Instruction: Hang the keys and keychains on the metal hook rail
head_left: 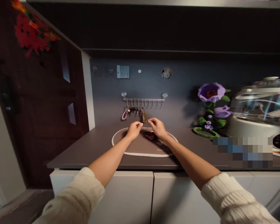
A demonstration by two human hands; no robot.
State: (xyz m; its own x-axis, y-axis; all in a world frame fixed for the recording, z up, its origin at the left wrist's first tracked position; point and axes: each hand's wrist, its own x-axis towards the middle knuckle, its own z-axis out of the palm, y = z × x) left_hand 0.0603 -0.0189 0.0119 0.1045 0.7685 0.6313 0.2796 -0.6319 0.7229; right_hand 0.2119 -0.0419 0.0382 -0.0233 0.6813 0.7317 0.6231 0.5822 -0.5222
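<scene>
My left hand (133, 130) is pinched closed just below a brown tag (143, 117) with lettering, which hangs at the rack's hooks. Opposite it, my right hand (157, 128) is also pinched, its fingertips by a tiny shiny bit near the tag's lower end. What sits in either pinch is too small to make out. Several keys (135, 110) and a pink strap (124, 115) hang from the clear hook rack (144, 100). Under my right hand, a dark and red item (150, 135) is partly hidden, low over or on the oval mat (135, 148).
The mat lies on a dark counter (84, 154) above white cabinet doors (130, 196). To the right stand purple knitted flowers (212, 92) and a white appliance with a clear cover (259, 109). A switch panel (123, 72) is on the wall; a dark door (42, 124) is at left.
</scene>
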